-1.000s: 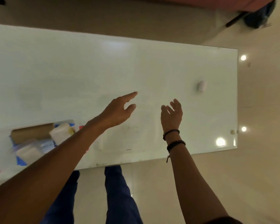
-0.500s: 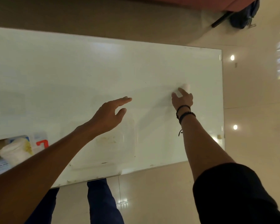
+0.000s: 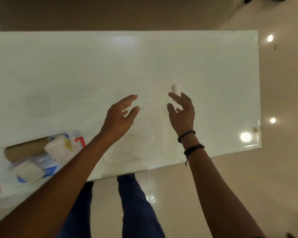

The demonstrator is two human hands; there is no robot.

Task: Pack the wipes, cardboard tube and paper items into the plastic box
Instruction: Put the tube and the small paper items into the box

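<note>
Right hand (image 3: 182,112) had a loose grip on the small white paper roll (image 3: 176,90), probably bound for the clear plastic box (image 3: 0,194); left hand (image 3: 120,115) hung wide open, empty.

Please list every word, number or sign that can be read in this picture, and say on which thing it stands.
None can be read.
Blue-and-white paper packet in the clear plastic box: dark print lines, too blurred to read.
White packet with a red angular mark: maybe part of a letter or digit, cannot tell.
</note>
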